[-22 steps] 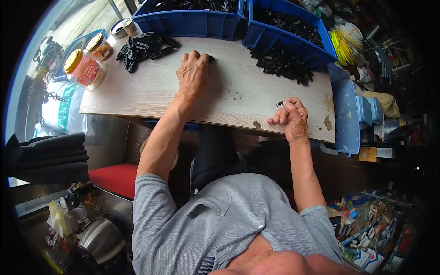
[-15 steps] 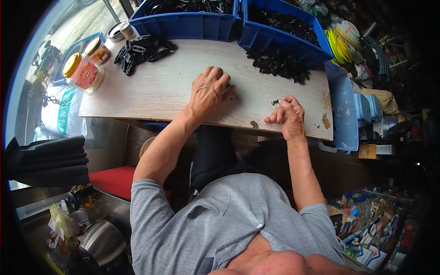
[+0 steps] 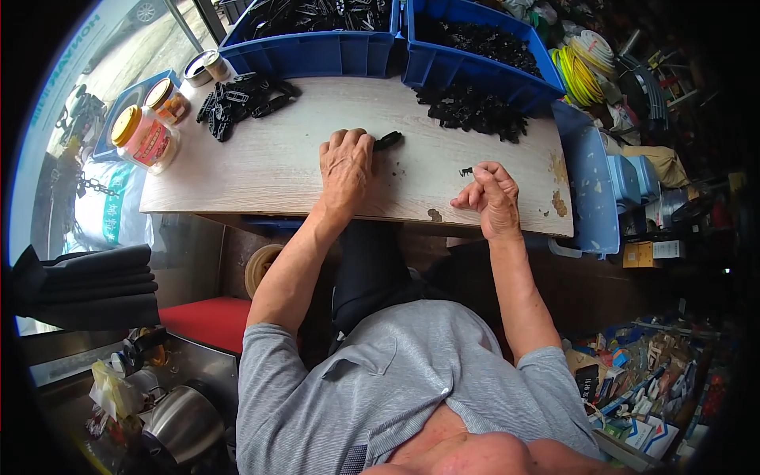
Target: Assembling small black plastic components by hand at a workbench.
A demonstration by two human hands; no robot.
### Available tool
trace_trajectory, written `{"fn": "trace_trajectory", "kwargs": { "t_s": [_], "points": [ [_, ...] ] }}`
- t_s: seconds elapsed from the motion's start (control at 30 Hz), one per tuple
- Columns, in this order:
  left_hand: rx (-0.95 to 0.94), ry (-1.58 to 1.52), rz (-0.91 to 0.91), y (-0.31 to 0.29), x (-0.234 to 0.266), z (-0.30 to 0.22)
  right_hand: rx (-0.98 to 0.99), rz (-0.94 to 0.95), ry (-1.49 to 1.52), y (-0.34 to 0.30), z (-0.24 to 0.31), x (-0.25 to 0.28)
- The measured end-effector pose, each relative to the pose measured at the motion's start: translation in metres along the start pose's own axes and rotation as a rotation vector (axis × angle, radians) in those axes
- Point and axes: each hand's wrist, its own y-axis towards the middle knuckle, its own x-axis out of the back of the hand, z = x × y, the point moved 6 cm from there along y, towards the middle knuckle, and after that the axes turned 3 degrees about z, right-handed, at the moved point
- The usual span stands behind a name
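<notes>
Head view: at the far side, the left blue bin holds slim black pieces, the right blue bin small black parts. The left hand curls at an oblong black piece on the tabletop, its grip unclear; the right hand pinches a tiny jagged clip.

The person is wearing a grey, finely striped shirt with short sleeves; a pale button is closing the neckline, and dark trousers are covering the legs.
</notes>
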Motion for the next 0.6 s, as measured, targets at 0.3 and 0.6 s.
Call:
{"fn": "trace_trajectory", "kwargs": {
  "t_s": [0.3,0.6],
  "points": [
    [0.429,-1.21,0.215,-0.019,-0.037,-0.062,0.042,0.07,0.15,-0.001,-0.001,-0.015],
    [0.55,-1.719,0.396,-0.014,-0.054,-0.103,-0.001,0.04,0.172,-0.003,-0.008,0.001]
  ]
}}
